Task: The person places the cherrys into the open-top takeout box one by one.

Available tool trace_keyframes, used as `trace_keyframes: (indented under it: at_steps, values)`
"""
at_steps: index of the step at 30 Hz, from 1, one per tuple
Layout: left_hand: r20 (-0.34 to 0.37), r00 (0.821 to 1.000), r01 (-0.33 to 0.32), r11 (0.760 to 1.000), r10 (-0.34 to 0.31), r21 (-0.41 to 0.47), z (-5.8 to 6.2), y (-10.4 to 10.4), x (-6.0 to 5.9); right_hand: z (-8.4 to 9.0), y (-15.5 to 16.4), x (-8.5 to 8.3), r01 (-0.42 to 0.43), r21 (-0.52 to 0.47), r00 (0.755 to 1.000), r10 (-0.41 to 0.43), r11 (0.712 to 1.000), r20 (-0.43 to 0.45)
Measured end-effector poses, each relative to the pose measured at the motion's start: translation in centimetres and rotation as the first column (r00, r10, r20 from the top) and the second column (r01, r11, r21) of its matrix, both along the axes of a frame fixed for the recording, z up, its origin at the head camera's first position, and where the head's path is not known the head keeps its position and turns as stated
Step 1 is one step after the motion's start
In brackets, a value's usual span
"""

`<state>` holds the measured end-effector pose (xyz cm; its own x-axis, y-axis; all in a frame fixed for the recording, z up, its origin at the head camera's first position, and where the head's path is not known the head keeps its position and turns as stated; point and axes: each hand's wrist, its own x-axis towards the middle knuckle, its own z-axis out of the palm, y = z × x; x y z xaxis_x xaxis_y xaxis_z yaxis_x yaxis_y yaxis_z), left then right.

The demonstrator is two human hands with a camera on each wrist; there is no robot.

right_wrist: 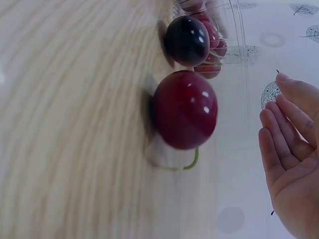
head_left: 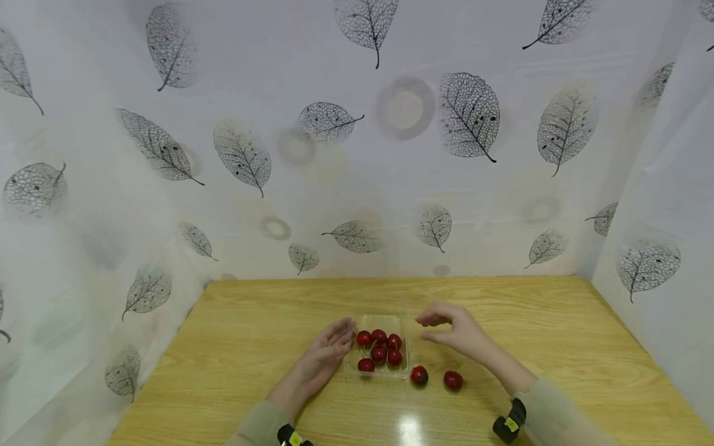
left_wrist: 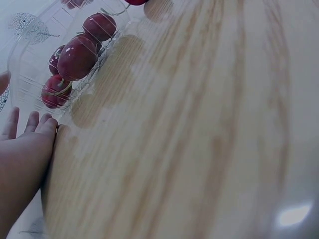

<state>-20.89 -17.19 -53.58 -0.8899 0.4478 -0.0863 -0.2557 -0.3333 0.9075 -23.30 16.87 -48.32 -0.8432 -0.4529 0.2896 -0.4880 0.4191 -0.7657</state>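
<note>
A clear plastic tray (head_left: 403, 371) sits on the wooden table (head_left: 558, 334) and holds several red cherries (head_left: 379, 353). My left hand (head_left: 332, 347) lies flat with straight fingers against the tray's left side; in the left wrist view its fingertips (left_wrist: 35, 124) touch the tray wall (left_wrist: 30, 69). My right hand (head_left: 446, 330) hovers just right of the tray, fingers loosely bent, holding nothing. Two loose cherries lie on the table below it, one (head_left: 419, 375) beside the tray and one (head_left: 453, 380) further right. The right wrist view shows them close up (right_wrist: 185, 108), (right_wrist: 187, 41).
White walls printed with grey leaves (head_left: 468, 114) close in the table at the back and both sides. A bright light reflection (head_left: 409, 427) lies on the wood near the front edge. Bare wood stretches to the left and right of the tray.
</note>
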Motion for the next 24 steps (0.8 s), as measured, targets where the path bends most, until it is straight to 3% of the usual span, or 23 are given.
trace_keyframes:
  at_steps: [9, 24]
  values:
    - [-0.008, 1.0, 0.01, 1.0, -0.01, 0.006, -0.2, -0.1, 0.0, -0.5, 1.5, 0.9, -0.019, 0.008, 1.0, 0.019, 1.0, 0.009]
    - [-0.004, 1.0, 0.013, 1.0, -0.013, 0.009, -0.2, -0.2, 0.0, -1.6, 3.6, 2.4, -0.028, 0.003, 0.993, 0.027, 1.0, 0.119]
